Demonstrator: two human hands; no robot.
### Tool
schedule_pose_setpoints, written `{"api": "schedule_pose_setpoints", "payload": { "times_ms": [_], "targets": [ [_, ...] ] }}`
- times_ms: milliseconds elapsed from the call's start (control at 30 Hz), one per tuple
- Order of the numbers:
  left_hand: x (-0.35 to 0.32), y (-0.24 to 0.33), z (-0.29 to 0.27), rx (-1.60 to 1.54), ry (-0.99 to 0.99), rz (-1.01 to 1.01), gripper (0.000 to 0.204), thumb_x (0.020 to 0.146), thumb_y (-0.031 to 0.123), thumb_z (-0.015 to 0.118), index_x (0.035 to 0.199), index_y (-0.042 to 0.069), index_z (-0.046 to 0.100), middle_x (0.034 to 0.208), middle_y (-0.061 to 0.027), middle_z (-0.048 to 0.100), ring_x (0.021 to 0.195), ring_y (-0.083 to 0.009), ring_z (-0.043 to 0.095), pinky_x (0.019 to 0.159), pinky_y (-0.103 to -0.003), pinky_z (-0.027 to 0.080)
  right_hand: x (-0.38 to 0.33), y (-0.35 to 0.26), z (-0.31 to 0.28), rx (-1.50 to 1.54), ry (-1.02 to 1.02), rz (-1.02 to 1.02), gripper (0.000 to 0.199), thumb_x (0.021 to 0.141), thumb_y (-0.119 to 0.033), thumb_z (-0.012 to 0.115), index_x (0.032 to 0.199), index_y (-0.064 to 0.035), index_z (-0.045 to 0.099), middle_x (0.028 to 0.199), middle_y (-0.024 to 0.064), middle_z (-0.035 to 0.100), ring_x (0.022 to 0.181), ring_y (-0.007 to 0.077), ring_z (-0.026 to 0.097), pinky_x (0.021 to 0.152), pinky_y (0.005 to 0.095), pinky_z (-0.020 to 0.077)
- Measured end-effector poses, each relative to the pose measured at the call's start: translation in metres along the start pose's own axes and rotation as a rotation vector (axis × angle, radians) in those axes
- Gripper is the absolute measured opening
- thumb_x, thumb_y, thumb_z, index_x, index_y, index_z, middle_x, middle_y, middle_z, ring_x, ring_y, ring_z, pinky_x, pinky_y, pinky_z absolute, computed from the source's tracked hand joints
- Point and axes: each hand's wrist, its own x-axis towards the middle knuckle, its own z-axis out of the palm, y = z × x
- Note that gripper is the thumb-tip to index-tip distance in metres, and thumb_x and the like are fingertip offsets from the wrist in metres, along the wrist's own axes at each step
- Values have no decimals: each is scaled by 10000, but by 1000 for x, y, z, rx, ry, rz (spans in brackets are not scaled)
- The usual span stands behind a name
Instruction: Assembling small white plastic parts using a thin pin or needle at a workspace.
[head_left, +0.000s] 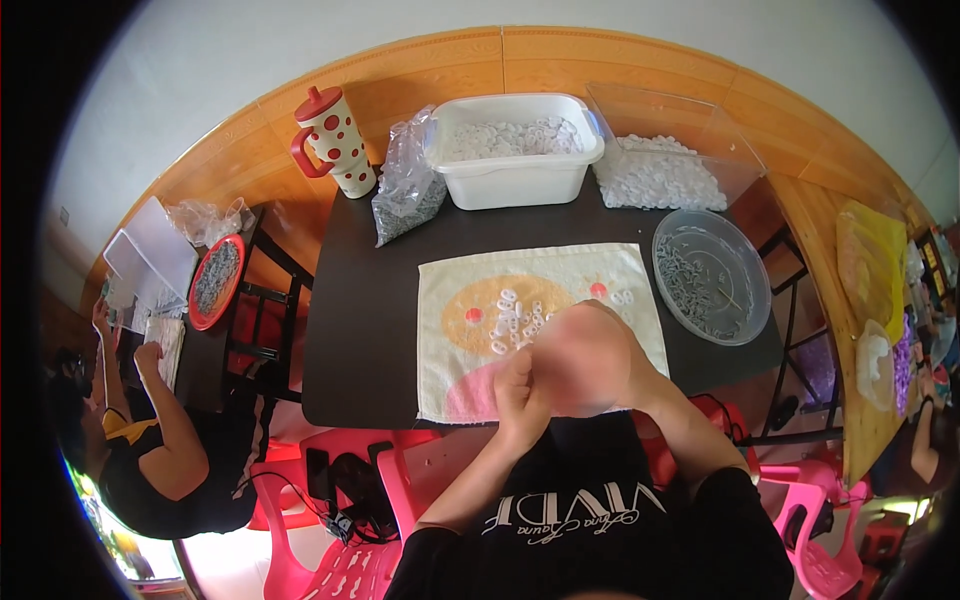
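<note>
My left hand and my right hand meet over the near edge of a cream towel with an orange and pink print, spread on a dark table. The right hand is blurred and curled over the left; whatever small piece sits between the fingers is hidden. A cluster of small white rings lies on the towel just beyond the hands.
Behind the towel stand a white tub of white rings, a clear bin of white pieces, a round clear bowl of grey bits, a plastic bag and a red-dotted mug. Another person sits at left by a red tray.
</note>
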Motion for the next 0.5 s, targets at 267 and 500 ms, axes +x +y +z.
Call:
{"api": "schedule_pose_setpoints", "payload": {
  "times_ms": [267, 500],
  "targets": [
    [0, -5, 3, -34, 60, 37, 130, 907, -69, 550, 1011, -6, 595, 882, -32, 634, 740, -73, 588, 674, -205, 476, -6, 5, 1, 210, -20, 134, 108, 799, 44, 609, 887, -18, 604, 882, 104, 583, 807, 287, 582, 694, 363, 460],
    [-2, -7, 1, -31, 72, 22, 171, 905, -68, 563, 1061, -8, 601, 887, -48, 650, 736, -77, 593, 671, -208, 484, -8, 8, -1, 226, -93, 192, 51, 830, 44, 593, 860, 8, 571, 881, 119, 598, 767, 250, 591, 666, 323, 460]
  ]
}}
